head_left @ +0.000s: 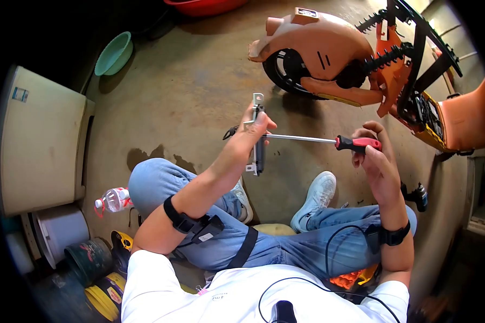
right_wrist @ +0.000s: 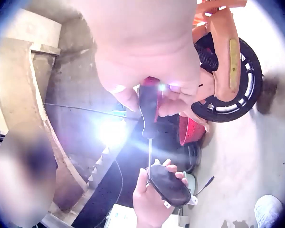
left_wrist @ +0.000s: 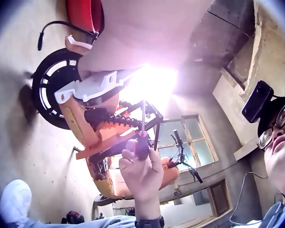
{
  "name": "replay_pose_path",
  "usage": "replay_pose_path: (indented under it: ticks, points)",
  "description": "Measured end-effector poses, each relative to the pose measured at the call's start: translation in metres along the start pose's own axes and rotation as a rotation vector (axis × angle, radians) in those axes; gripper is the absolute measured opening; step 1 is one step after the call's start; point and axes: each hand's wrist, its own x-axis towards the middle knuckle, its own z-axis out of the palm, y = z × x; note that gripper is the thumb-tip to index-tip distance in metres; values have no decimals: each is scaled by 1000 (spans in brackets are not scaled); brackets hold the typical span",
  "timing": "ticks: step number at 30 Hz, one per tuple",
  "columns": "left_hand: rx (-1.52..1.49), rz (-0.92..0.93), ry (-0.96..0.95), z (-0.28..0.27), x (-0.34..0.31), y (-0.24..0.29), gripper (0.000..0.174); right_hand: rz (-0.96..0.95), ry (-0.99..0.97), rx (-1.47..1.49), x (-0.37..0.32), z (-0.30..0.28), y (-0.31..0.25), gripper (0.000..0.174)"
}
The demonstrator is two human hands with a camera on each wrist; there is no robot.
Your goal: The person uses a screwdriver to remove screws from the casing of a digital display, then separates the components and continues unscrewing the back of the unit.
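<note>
My left hand (head_left: 251, 131) grips a dark oval part (right_wrist: 168, 184) with metal bracket tabs, held upright on edge above the floor. In the head view it shows as a narrow black body with a silver tab (head_left: 258, 99) at its top. A black cable plug (head_left: 230, 132) hangs to the left of that hand. My right hand (head_left: 381, 175) holds a screwdriver (head_left: 355, 144) by its red and black handle. Its long steel shaft points left, and the tip reaches the part beside the left thumb, where the fingers hide it.
An orange electric scooter (head_left: 328, 48) with exposed frame and springs stands ahead to the right. A black power drill (head_left: 419, 197) is by the right knee. At left are a white cabinet (head_left: 40, 145), a water bottle (head_left: 115, 199) and several containers. A green basin (head_left: 115, 54) lies farther back.
</note>
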Motion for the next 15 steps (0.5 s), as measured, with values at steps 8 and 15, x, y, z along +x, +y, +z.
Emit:
replay_pose_path:
  ticks: [8,15]
  points:
    - [152,153,0,1,12,-31,92,133,251,-185,2,-12,17,44]
    - [89,219,24,-2,8,-20,106,-30,169,-201,-1,12,15,39]
